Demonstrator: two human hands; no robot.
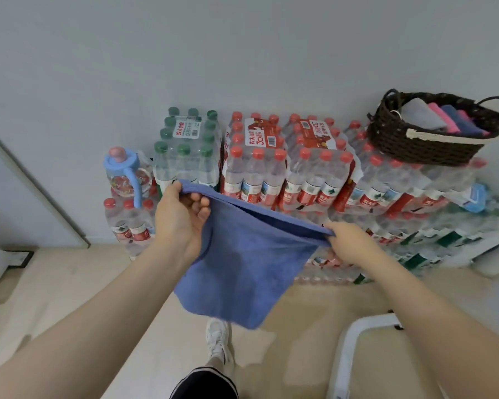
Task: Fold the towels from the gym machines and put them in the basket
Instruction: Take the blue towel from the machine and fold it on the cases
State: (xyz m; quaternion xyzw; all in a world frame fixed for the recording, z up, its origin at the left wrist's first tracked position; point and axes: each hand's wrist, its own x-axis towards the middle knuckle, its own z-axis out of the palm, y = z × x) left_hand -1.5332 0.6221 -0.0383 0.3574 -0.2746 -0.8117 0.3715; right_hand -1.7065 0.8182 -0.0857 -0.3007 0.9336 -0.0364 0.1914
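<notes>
Blue towel (242, 263) hangs stretched between left hand (182, 217) and right hand (349, 243).

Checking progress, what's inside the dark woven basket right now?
The basket holds folded towels side by side: grey, pink, blue. Its wall hides their lower parts and anything beneath.

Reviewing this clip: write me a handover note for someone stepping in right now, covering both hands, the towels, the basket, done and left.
Left hand grips one top corner of the blue towel; right hand pinches the other, and the towel hangs in the air between them.
Basket sits on the stacked water bottle packs, up to the right.
Done: several folded towels already lie in the basket.
Left: finish folding the blue towel and put it in the basket. Other towels are not in view.
</notes>
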